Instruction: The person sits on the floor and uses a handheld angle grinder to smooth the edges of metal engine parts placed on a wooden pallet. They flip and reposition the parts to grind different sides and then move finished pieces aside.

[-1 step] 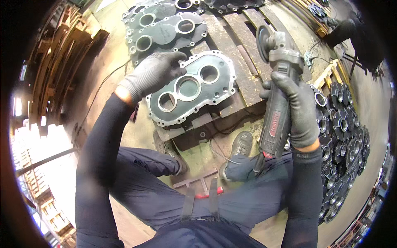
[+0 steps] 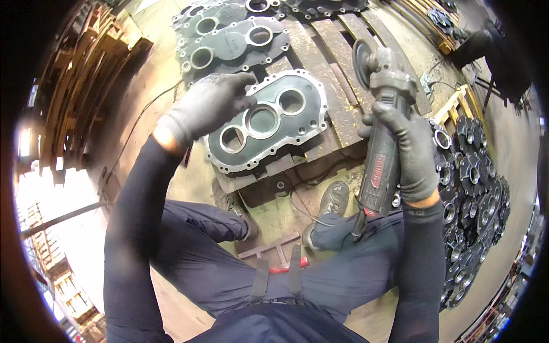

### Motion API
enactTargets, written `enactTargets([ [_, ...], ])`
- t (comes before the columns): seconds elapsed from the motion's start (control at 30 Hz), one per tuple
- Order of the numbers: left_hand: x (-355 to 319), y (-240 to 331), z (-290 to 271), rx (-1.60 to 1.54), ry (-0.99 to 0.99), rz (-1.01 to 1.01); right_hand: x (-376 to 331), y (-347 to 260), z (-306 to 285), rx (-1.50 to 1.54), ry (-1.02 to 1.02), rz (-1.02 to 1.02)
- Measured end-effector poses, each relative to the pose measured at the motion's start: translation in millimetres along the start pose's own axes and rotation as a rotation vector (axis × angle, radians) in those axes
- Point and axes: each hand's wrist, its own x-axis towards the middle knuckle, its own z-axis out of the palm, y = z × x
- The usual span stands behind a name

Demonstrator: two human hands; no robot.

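Cast metal cover plate (image 2: 269, 128), flat and roughly oval, is lying on top of the wooden pallet (image 2: 326, 68); three round bores are running along its length, small bolt holes are dotting its bright ground rim, and the inner face is looking dull grey. Left hand (image 2: 209, 106) in a grey knit glove is resting on the plate's upper left edge, fingers curled over the rim. Right hand (image 2: 409, 151), gloved the same, is wrapping closed around the body of an angle grinder (image 2: 380, 123), held just right of the plate, disc up and clear of it. More plates (image 2: 231, 37) of the same shape are lying beyond it on the pallet. Dark round flanged castings (image 2: 472, 188) are piling up well right of the plate.
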Motion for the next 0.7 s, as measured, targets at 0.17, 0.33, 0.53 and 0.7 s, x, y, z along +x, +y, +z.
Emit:
enactTargets([
  [0.17, -75.0, 50.0, 6.7, 0.161, 0.112, 0.083, 22.1, 34.6, 5.2, -0.203, -0.132, -0.024],
  [0.33, -106.4, 66.4, 69.9, 0.279, -0.203, 0.313, 42.7, 51.7, 54.1, -0.373, -0.218, 0.120],
  [0.53, -98.9, 102.5, 96.9, 0.065, -0.621, 0.311, 66.7, 81.8, 60.5, -0.561, -0.191, 0.162],
  [0.7, -122.1, 99.4, 74.3, 0.071, -0.336, 0.397, 76.1, 106.5, 72.6, -0.547, -0.172, 0.200],
])
